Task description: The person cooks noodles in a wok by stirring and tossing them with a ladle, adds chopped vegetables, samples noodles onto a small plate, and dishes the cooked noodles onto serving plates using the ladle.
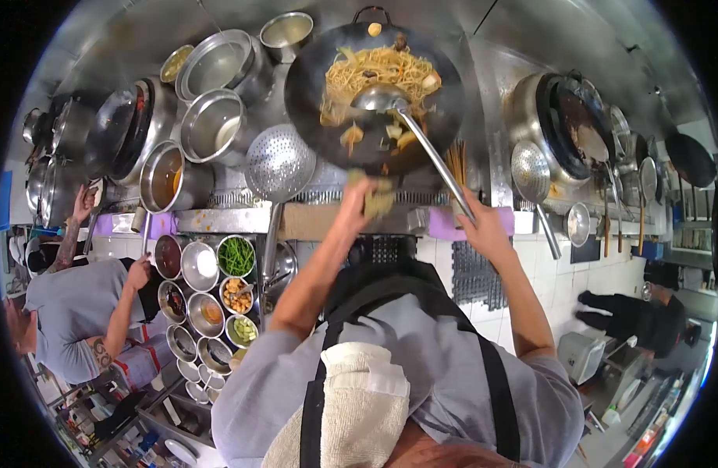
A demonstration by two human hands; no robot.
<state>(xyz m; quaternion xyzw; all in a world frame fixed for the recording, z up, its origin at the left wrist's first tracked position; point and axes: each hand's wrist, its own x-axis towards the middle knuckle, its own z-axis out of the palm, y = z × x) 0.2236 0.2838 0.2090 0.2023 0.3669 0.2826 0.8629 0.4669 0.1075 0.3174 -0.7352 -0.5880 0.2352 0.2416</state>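
A large dark wok (306,97) sits on the stove in front of me, with fried noodles (374,66) and pieces of vegetable in it. My right hand (485,228) is wrapped round the long handle of a metal ladle (433,148). The ladle's bowl lies over the noodles, its rounded back facing up. At the wok's near edge, my left hand (354,204) is closed on a folded yellowish cloth (380,199), slightly blurred.
Left of the wok are a perforated strainer (281,162) and several metal pots (212,129). Bowls of ingredients (236,256) stand nearer me. A co-worker (86,308) works at far left; another person (648,316) is at far right. A second wok station (574,125) adjoins on the right.
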